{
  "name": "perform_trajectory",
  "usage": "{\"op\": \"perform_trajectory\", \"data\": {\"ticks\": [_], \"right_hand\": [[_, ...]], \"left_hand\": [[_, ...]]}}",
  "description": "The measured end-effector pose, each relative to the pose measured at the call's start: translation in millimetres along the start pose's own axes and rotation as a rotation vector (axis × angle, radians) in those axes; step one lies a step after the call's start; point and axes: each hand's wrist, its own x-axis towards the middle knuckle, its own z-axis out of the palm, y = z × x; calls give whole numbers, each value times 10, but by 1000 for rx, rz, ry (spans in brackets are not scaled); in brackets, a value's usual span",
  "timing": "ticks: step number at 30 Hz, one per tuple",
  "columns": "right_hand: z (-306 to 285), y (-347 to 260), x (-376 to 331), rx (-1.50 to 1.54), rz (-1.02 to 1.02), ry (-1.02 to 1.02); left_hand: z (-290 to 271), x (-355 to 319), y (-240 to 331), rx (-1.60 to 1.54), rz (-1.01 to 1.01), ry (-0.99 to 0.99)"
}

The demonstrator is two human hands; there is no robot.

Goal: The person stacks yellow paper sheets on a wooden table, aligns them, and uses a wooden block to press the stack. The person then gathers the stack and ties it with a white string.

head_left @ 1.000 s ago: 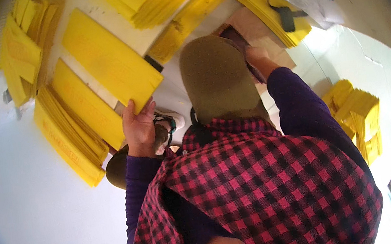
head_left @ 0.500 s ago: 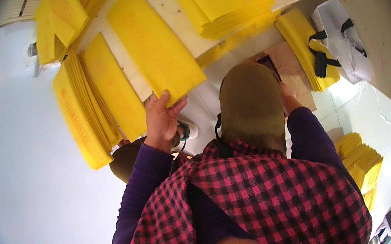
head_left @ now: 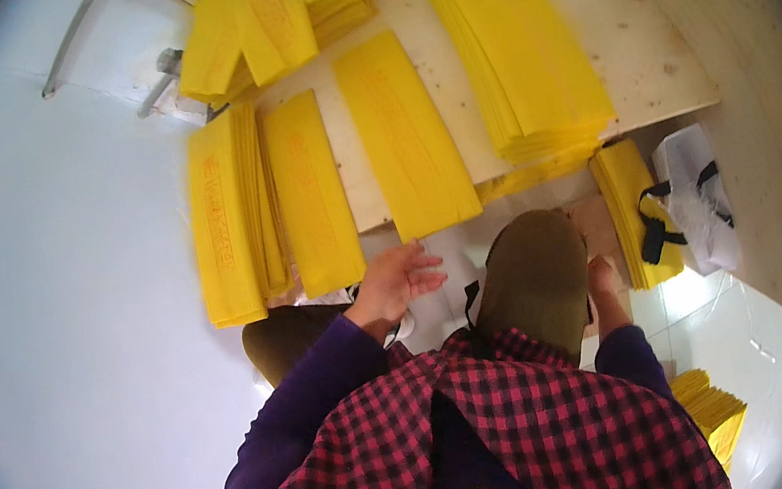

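My left hand (head_left: 401,281) is open, its fingers loosely spread. It is just below the near end of a folded yellow cloth piece (head_left: 407,136) with faint red print, which lies on a wooden board and overhangs its edge. The fingertips are close to that end; whether they touch it is unclear. Left of it lies a similar yellow piece (head_left: 311,196), beside a thick bundle of folded yellow pieces (head_left: 231,223). My right hand (head_left: 602,279) is low beside my right knee, near brown cardboard (head_left: 598,224). Its fingers are mostly hidden, as is anything in them.
A tall stack of yellow cloth (head_left: 524,52) rests on the wooden board (head_left: 641,55). More yellow pieces (head_left: 267,20) lie at the far left. On the right, a yellow bundle (head_left: 630,209) leans beside a white box (head_left: 696,189) with black straps. Another yellow pile (head_left: 712,414) is on the floor.
My left hand has let go of the yellow piece's near end and drawn back slightly. The view has shifted, and my right hand stays low beside the knee.
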Motion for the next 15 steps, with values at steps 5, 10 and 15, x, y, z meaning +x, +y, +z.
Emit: {"op": "perform_trajectory", "data": {"ticks": [5,10,15], "right_hand": [[-978,-611,-314,654,-122,285],[-2165,-1646,-1018,904,-414,443],[-3108,-2781,-1873,991,-1122,410]], "left_hand": [[-53,-390,-10,149,-26,-55],[-53,-1030,210,288,313,-127],[-66,-1937,672,373,1108,26]]}}
